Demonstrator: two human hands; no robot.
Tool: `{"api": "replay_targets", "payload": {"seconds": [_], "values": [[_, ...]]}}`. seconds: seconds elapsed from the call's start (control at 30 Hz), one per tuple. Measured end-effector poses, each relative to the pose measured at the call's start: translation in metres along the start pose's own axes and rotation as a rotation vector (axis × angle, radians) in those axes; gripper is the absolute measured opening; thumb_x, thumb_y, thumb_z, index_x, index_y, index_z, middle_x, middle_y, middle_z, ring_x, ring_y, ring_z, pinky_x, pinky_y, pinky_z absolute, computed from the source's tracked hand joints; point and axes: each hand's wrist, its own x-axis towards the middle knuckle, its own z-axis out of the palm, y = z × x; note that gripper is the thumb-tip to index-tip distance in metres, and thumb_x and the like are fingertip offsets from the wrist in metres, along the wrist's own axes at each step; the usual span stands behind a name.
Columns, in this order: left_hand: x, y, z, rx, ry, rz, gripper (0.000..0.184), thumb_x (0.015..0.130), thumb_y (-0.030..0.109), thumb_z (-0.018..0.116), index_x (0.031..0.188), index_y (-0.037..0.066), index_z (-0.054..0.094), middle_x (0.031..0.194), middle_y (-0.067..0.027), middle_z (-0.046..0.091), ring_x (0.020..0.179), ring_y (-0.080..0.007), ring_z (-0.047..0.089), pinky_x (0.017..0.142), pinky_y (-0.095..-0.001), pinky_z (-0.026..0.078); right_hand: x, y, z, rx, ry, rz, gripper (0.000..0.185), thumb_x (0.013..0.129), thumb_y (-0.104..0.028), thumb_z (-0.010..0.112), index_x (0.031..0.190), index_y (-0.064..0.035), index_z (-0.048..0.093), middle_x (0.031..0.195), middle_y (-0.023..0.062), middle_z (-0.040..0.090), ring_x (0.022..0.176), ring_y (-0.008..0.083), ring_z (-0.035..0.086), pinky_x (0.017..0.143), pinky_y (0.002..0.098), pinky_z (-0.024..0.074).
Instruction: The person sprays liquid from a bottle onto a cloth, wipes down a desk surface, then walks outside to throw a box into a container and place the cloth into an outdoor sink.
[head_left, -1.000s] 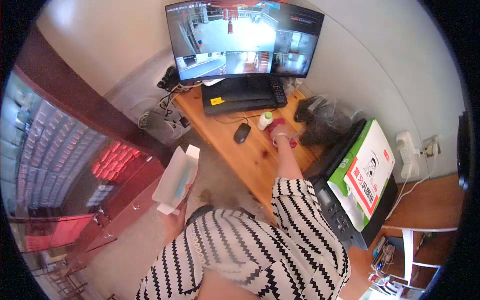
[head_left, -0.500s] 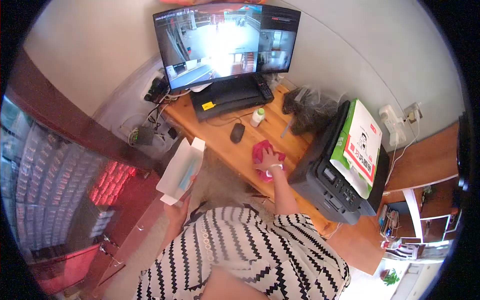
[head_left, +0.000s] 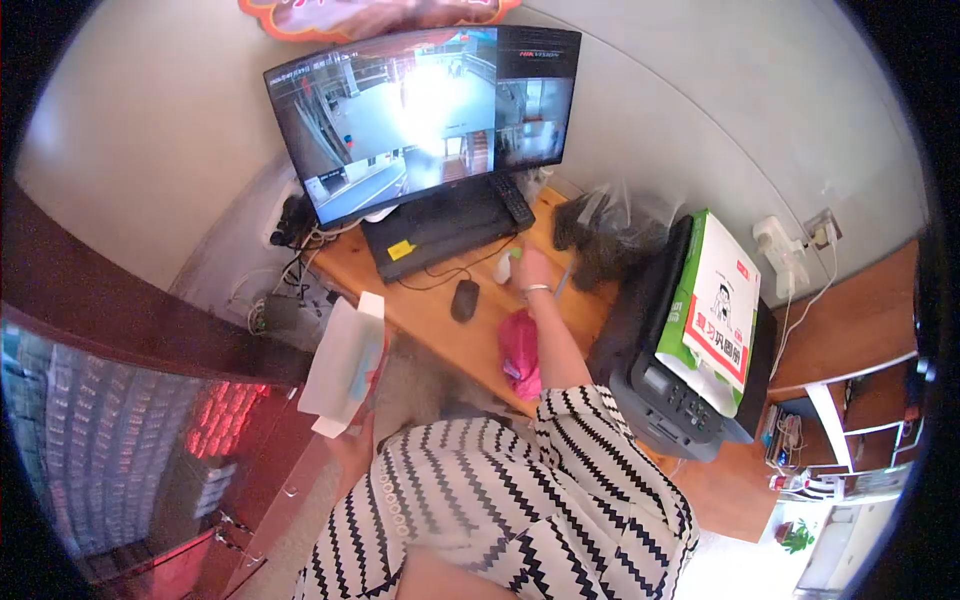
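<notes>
At the lower left, my left hand (head_left: 352, 447) grips a white open cardboard box (head_left: 338, 365) by its lower end. My right hand (head_left: 533, 268) reaches across the wooden desk and closes around a small white bottle (head_left: 503, 268) with a green cap. My fingers partly cover the bottle. A crumpled pink cloth (head_left: 519, 352) lies on the desk below my right forearm, out of the hand. To the left of the bottle sits a black computer mouse (head_left: 464, 300).
Behind the desk (head_left: 430, 335) stands a monitor (head_left: 400, 130) showing camera pictures, with a black recorder box (head_left: 430, 235) and a remote (head_left: 514, 203) below. A dark plastic bag (head_left: 610, 230) and a black printer (head_left: 650, 370) topped by a green-white package (head_left: 715, 310) stand right.
My right hand has let go of the pink cloth and moved up the desk to the bottle. The left hand still holds the box. The camera view has shifted somewhat.
</notes>
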Motion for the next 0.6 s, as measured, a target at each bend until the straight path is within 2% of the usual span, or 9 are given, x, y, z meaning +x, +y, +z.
{"api": "replay_targets", "payload": {"seconds": [0.03,0.1,0.17,0.2,0.27,0.47,0.5,0.6], "values": [[-0.004,-0.005,0.006,-0.163,0.067,-0.115,0.045,0.065,0.011,0.079,0.104,0.0,0.06,0.097,-0.015,0.062,0.097,-0.0268,0.059,0.086,-0.0364,0.042,0.003,0.003,-0.015,-0.013,-0.042,0.027,0.036,0.077,-0.026,0.064,0.104,-0.0057,0.051,0.089,0.0225,0.062,0.084,0.0398,0.06,0.072,0.0482,0.0482],[-0.004,-0.001,0.012,-0.191,0.162,-0.221,0.048,0.064,0.011,0.079,0.106,0.0,0.059,0.098,-0.0161,0.062,0.098,-0.0277,0.058,0.086,-0.0367,0.042,0.027,0.017,-0.027,0.109,0.105,0.293,0.036,0.078,-0.026,0.064,0.101,-0.0038,0.049,0.083,0.0224,0.062,0.082,0.0414,0.06,0.071,0.0483,0.0472],[-0.004,0.019,0.011,0.018,0.196,-0.216,0.049,0.064,0.011,0.079,0.107,-0.001,0.058,0.1,-0.0165,0.062,0.098,-0.028,0.058,0.086,-0.0369,0.042,0.056,0.04,-0.026,0.208,0.381,0.131,0.034,0.078,-0.026,0.063,0.099,-0.0033,0.048,0.083,0.0226,0.062,0.081,0.0433,0.058,0.07,0.0489,0.0461],[-0.001,0.028,0.011,0.09,0.212,-0.215,0.049,0.064,0.011,0.079,0.107,-0.001,0.058,0.1,-0.0167,0.062,0.098,-0.0281,0.058,0.086,-0.0369,0.042,0.075,0.043,-0.033,0.187,0.411,0.136,0.031,0.08,-0.025,0.062,0.096,-0.0034,0.047,0.086,0.0225,0.061,0.083,0.0437,0.057,0.069,0.0494,0.0452],[0.007,0.041,0.015,0.101,0.237,-0.215,0.048,0.065,0.01,0.078,0.108,0.0,0.058,0.102,-0.0166,0.062,0.098,-0.0281,0.059,0.086,-0.0368,0.042,0.111,0.048,-0.042,0.129,0.421,0.205,0.033,0.079,-0.024,0.063,0.1,-0.0041,0.047,0.091,0.0204,0.06,0.086,0.0394,0.058,0.073,0.0485,0.0459],[0.024,0.055,0.025,0.093,0.261,-0.28,0.047,0.066,0.008,0.075,0.109,0.0,0.058,0.104,-0.0164,0.062,0.1,-0.0276,0.058,0.087,-0.0365,0.042,0.196,0.081,-0.014,0.087,0.335,0.304,0.033,0.081,-0.027,0.058,0.106,-0.0082,0.046,0.094,0.0194,0.061,0.088,0.039,0.06,0.072,0.049,0.048],[0.024,0.057,0.027,0.093,0.259,-0.293,0.047,0.066,0.008,0.075,0.11,0.0,0.057,0.104,-0.0164,0.062,0.1,-0.0275,0.058,0.087,-0.0364,0.042,0.206,0.081,-0.013,0.105,0.264,0.403,0.029,0.08,-0.026,0.06,0.103,-0.0086,0.053,0.099,0.0194,0.062,0.093,0.0382,0.059,0.076,0.0476,0.0476],[0.025,0.062,0.029,0.089,0.25,-0.324,0.047,0.067,0.006,0.074,0.11,0.0,0.057,0.105,-0.0163,0.061,0.101,-0.0272,0.058,0.087,-0.0363,0.042,0.222,0.088,-0.009,0.045,0.17,0.363,0.028,0.08,-0.025,0.059,0.102,-0.0076,0.054,0.098,0.0199,0.062,0.092,0.0383,0.059,0.077,0.0476,0.0479]]}}
